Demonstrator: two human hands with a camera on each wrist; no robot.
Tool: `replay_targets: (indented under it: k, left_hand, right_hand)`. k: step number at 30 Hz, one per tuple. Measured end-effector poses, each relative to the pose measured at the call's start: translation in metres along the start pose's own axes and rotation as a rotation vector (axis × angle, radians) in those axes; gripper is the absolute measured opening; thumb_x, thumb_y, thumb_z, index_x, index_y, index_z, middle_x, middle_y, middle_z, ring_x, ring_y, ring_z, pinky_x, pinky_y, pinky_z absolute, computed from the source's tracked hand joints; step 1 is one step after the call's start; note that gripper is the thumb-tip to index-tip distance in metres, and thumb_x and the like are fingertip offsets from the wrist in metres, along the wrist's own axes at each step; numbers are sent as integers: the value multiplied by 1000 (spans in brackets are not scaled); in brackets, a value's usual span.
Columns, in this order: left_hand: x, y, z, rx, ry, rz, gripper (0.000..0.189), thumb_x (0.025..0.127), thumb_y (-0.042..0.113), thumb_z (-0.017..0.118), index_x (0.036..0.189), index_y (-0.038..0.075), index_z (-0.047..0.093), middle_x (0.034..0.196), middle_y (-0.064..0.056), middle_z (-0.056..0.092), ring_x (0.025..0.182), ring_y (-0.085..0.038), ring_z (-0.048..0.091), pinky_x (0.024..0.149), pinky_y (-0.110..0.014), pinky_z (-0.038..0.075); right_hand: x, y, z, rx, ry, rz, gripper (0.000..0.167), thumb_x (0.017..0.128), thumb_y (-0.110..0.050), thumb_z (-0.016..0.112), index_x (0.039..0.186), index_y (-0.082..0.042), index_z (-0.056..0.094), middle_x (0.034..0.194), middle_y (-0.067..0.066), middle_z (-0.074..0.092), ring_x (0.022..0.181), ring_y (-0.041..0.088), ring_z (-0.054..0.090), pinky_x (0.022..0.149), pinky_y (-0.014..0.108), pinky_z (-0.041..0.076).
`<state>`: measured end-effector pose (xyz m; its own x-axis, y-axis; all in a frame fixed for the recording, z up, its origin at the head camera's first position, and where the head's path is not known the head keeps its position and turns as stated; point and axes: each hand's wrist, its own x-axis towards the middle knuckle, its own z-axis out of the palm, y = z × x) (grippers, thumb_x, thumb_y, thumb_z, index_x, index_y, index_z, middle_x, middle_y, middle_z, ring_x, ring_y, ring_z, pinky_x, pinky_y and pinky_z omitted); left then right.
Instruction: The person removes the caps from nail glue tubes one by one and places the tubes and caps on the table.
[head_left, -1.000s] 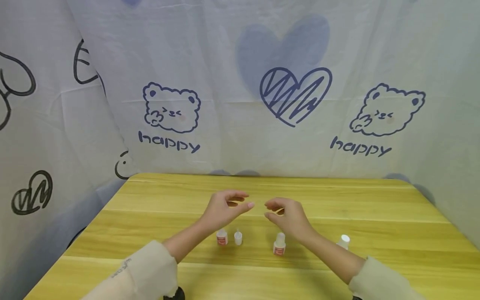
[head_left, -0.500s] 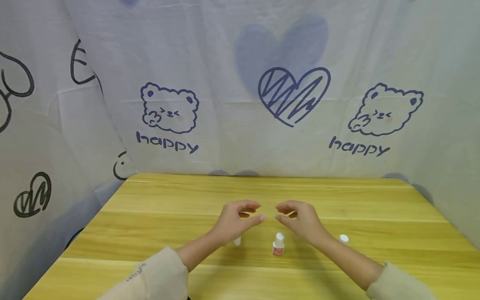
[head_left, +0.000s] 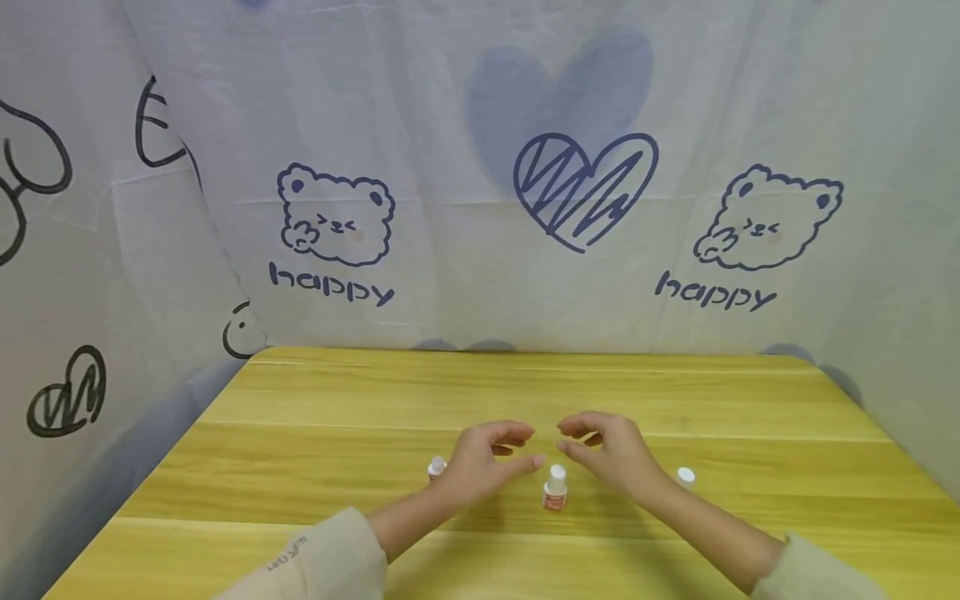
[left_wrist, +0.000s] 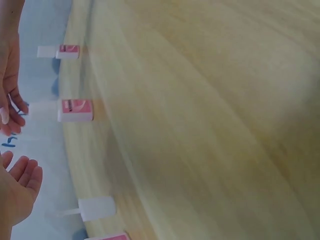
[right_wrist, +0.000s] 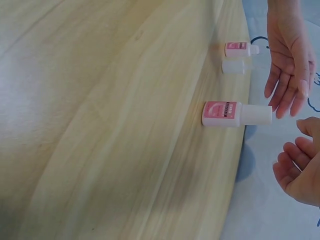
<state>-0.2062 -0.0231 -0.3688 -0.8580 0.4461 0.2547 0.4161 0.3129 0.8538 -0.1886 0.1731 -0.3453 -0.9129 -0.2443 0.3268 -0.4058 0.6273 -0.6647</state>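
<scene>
My left hand [head_left: 491, 458] and right hand [head_left: 611, 454] hover over the table, fingers loosely curved toward each other and holding nothing. Nearest them stands a small capped white bottle [head_left: 555, 493] with a pink label, upright just below the gap between the hands. Left of it is an uncapped bottle [head_left: 437, 468], partly behind the left forearm. Its detached white cap [left_wrist: 97, 208] with a thin applicator stands beside it in the left wrist view; the left hand hides it in the head view. Another capped bottle [left_wrist: 67, 51] is at the right, mostly behind the right forearm in the head view.
The wooden table [head_left: 337, 400] reaches back to a hanging white cloth [head_left: 465, 275] printed with bears and hearts. More of that cloth hangs along the left side.
Both hands have drifted right and lower toward the table, with the gap between them now above the middle bottle. The uncapped bottle's top has come back into view; the bottles stay put.
</scene>
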Motion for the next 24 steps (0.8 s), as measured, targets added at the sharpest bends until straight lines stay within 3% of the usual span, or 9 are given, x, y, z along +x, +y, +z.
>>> replay_targets:
  k: [11,17,24]
  left_hand:
    - [-12,-9,16,36,-13,5,44,81,24,72,111,-6,61,112,-21,65,101,-32,63,85,-33,54]
    - [-17,-15,24,-11,-40,-43,46,81,26,72,112,-7,60,113,-21,64,103,-32,62,85,-33,54]
    - [-21,-18,32,-61,-11,-62,45,80,26,73,109,-7,61,109,-22,66,99,-31,64,79,-30,56]
  right_hand:
    - [-9,5,2,16,-31,-26,19,83,-9,68,99,2,67,98,16,70,87,25,64,74,30,55]
    - [-15,12,8,24,-30,-59,24,83,-14,69,101,2,66,98,16,69,87,26,64,74,29,55]
    - [-21,15,13,33,-32,-80,30,83,-19,69,102,4,66,97,16,69,86,26,64,73,30,55]
